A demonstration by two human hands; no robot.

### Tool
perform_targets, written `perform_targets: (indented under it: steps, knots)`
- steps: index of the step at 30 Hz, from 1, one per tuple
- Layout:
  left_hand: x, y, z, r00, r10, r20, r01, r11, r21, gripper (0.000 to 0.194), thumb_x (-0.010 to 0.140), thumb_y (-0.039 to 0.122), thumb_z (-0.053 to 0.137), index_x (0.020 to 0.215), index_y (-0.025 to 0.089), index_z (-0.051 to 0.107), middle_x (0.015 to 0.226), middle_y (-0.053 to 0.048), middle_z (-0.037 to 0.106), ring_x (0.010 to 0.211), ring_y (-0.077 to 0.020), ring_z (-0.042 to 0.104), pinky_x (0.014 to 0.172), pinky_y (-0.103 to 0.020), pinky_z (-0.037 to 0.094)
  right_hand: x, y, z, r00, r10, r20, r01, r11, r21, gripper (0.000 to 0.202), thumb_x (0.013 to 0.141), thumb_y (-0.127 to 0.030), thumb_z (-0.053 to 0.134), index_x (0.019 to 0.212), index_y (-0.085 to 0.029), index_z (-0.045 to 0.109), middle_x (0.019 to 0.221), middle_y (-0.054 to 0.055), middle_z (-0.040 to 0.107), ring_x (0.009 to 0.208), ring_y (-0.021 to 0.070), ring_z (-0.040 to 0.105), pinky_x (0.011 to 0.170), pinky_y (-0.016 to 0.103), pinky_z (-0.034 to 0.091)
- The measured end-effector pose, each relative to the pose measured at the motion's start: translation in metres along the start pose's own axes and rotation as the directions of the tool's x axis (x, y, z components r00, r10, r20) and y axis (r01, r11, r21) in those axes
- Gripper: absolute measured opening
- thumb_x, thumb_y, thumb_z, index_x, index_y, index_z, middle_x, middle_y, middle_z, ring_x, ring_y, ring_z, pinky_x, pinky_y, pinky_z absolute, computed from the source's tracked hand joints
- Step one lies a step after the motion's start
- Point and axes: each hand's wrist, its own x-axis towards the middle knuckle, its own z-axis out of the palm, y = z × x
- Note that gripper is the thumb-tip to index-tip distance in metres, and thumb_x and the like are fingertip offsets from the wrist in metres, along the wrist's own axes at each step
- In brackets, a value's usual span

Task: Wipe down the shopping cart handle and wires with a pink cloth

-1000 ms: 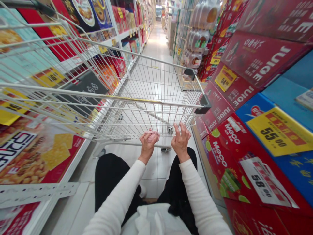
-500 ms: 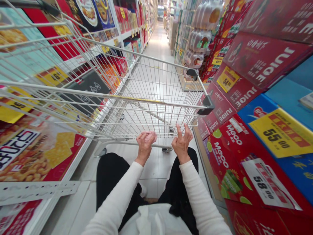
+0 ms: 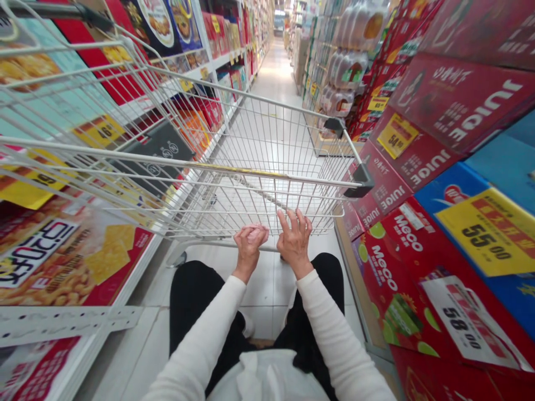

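My left hand is closed, its fingers curled in toward the palm; whether anything is inside is hidden. Close beside it on the right, my right hand has its fingers apart and pointing forward, with nothing visible in it. Both hands are above my knees, at the near side of a wire shopping cart. The right fingertips overlap its lower wires in view; whether they touch cannot be told. Through the wires the basket shows no goods, only floor.
Shelves of boxed snacks line the left side. Stacked red juice cartons and red Meco boxes with price tags stand close on the right. Shrink-wrapped bottles are stacked farther on. A tiled aisle runs ahead.
My right hand has moved left, nearer to my left hand, and its fingers have spread more. My left hand stays closed. The surroundings have shifted slightly right in view.
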Motion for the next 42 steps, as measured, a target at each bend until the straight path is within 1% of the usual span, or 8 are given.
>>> perform_targets:
  steps: [4,9,15,19,24,27,35,42]
  knots:
    - [0.027,0.003,-0.006,0.990,-0.070,-0.126,0.073,0.997,0.018,0.030,0.089,0.010,0.055,0.105,0.026,0.074,0.117,-0.010,0.053,0.119,-0.0261,0.047,0.102,-0.048,0.047,-0.003,0.003,0.003,1.000,0.009,-0.013,-0.009,1.000,0.000,0.071,0.081,-0.003,0.052,0.147,-0.028,0.055,0.140,0.009,0.061,0.144,0.0281,0.043,0.118,0.050,0.027]
    - [0.046,0.015,-0.016,0.988,-0.046,-0.146,0.045,0.999,-0.012,0.048,0.078,0.001,0.051,0.115,0.028,0.069,0.122,-0.010,0.049,0.123,-0.0278,0.044,0.106,-0.051,0.042,-0.004,0.000,0.003,1.000,0.027,-0.015,-0.027,1.000,-0.009,0.070,0.082,-0.004,0.052,0.147,-0.028,0.055,0.140,0.010,0.061,0.144,0.0287,0.043,0.117,0.051,0.028]
    - [0.073,0.029,-0.028,0.939,-0.031,-0.343,0.008,0.998,-0.070,0.037,0.086,0.005,0.054,0.112,0.030,0.065,0.122,-0.007,0.044,0.118,-0.0250,0.046,0.107,-0.049,0.040,-0.006,0.002,0.003,1.000,0.015,-0.019,-0.016,1.000,-0.017,0.072,0.081,-0.004,0.052,0.149,-0.030,0.054,0.141,0.010,0.060,0.144,0.0292,0.042,0.115,0.050,0.029]
    - [0.099,0.035,-0.027,0.957,-0.038,-0.288,0.032,0.999,-0.025,0.042,0.086,0.008,0.056,0.121,0.030,0.066,0.127,-0.009,0.043,0.125,-0.0292,0.043,0.110,-0.054,0.038,-0.008,0.001,0.002,0.999,0.012,-0.041,-0.013,1.000,-0.026,0.069,0.082,-0.003,0.051,0.146,-0.028,0.057,0.140,0.010,0.061,0.144,0.0280,0.043,0.115,0.048,0.029]
    - [0.074,0.038,-0.020,0.976,0.108,-0.187,-0.101,0.994,0.045,0.036,0.092,0.007,0.052,0.113,0.030,0.071,0.119,-0.010,0.051,0.118,-0.0263,0.044,0.100,-0.045,0.045,-0.011,0.002,0.001,1.000,0.024,0.017,-0.024,1.000,0.006,0.075,0.081,-0.002,0.051,0.151,-0.028,0.051,0.143,0.011,0.060,0.146,0.0288,0.041,0.116,0.050,0.028]
    - [0.065,0.040,-0.023,0.984,0.056,-0.171,-0.048,0.997,0.054,0.033,0.095,0.010,0.049,0.112,0.027,0.072,0.118,-0.010,0.053,0.118,-0.0255,0.046,0.099,-0.043,0.047,-0.011,0.003,0.000,0.999,0.022,0.022,-0.023,1.000,0.008,0.077,0.080,-0.002,0.051,0.152,-0.028,0.051,0.144,0.011,0.060,0.146,0.0285,0.041,0.116,0.050,0.029]
    - [0.129,0.049,-0.038,0.916,-0.097,-0.388,0.109,0.994,0.010,0.028,0.094,0.017,0.051,0.115,0.024,0.068,0.119,-0.010,0.046,0.120,-0.0260,0.044,0.109,-0.049,0.041,-0.011,0.000,-0.004,1.000,-0.005,-0.025,0.005,1.000,-0.007,0.071,0.081,-0.002,0.051,0.147,-0.027,0.055,0.140,0.009,0.063,0.145,0.0262,0.043,0.116,0.046,0.028]
    - [0.086,0.046,-0.030,0.968,0.065,-0.242,-0.056,0.998,0.043,0.032,0.094,0.010,0.049,0.109,0.028,0.071,0.117,-0.008,0.049,0.115,-0.0247,0.044,0.100,-0.043,0.044,-0.015,-0.001,-0.008,0.999,-0.009,-0.036,0.008,1.000,-0.026,0.069,0.079,-0.001,0.051,0.142,-0.027,0.060,0.139,0.009,0.065,0.144,0.0263,0.044,0.115,0.046,0.028]
